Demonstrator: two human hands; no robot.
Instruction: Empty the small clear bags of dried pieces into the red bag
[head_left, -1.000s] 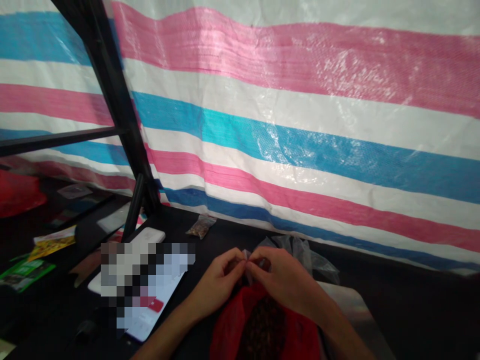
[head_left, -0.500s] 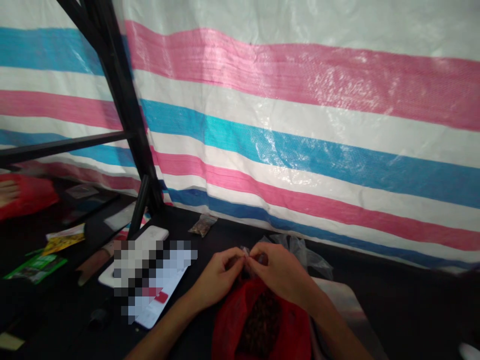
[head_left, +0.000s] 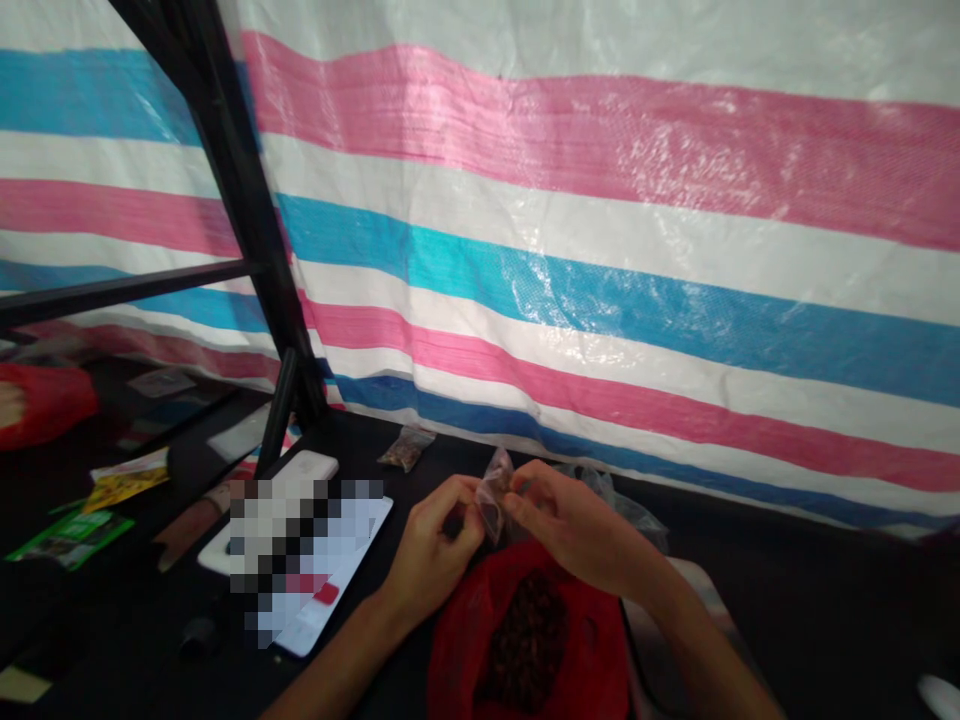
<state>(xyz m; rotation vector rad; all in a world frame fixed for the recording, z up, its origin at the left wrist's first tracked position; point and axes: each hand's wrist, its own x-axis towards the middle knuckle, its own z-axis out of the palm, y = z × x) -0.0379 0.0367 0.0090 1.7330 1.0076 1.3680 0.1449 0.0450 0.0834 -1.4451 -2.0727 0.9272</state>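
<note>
Between my two hands is a small clear plastic bag, held upright just beyond a red plastic bag. My left hand pinches its left edge between thumb and forefinger. On the other side my right hand has its thumb and fingertips closed on the bag. The red plastic bag stands with its mouth spread, and small dark brown pieces fill its inside. Whether anything is in the small bag I cannot make out.
A small filled clear bag lies near the striped sheet. To the left are two phones, the white one farther back, and a green packet. More clear bags lie behind my right hand. A black post rises at left.
Both hands have moved slightly apart, and the small clear bag now shows spread out between them. At far left the other person's red bag has shifted a little leftward.
</note>
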